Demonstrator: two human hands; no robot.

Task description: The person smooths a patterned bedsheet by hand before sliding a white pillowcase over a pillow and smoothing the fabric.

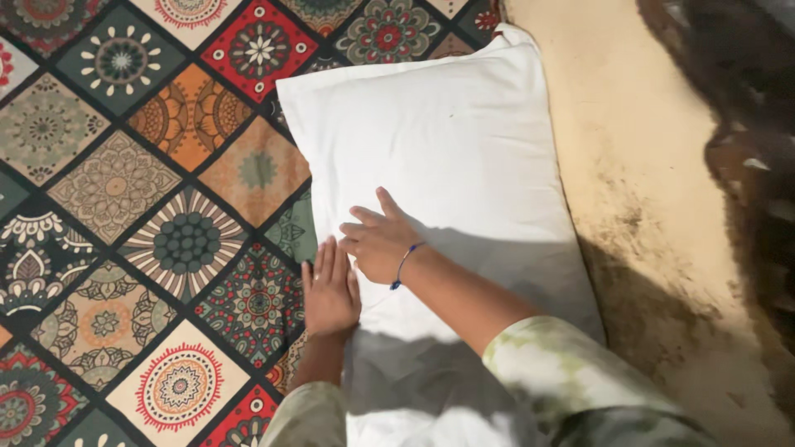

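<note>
A white pillow (pixel 447 157) lies lengthwise on a bedspread (pixel 149 207) patterned with colourful mandala squares. My left hand (pixel 330 291) rests flat, fingers together, on the pillow's left edge where it meets the spread. My right hand (pixel 379 242) lies palm down on the pillow just beside it, fingers loosely spread and pointing left. A thin blue thread bracelet (pixel 404 265) circles my right wrist. Both arms wear pale green mottled sleeves. Neither hand grips anything.
To the right of the pillow runs a tan, stained wall or floor surface (pixel 646 190) with dark patches. A dark blurred shape (pixel 745 124) fills the upper right corner. My shadow falls across the pillow's lower part.
</note>
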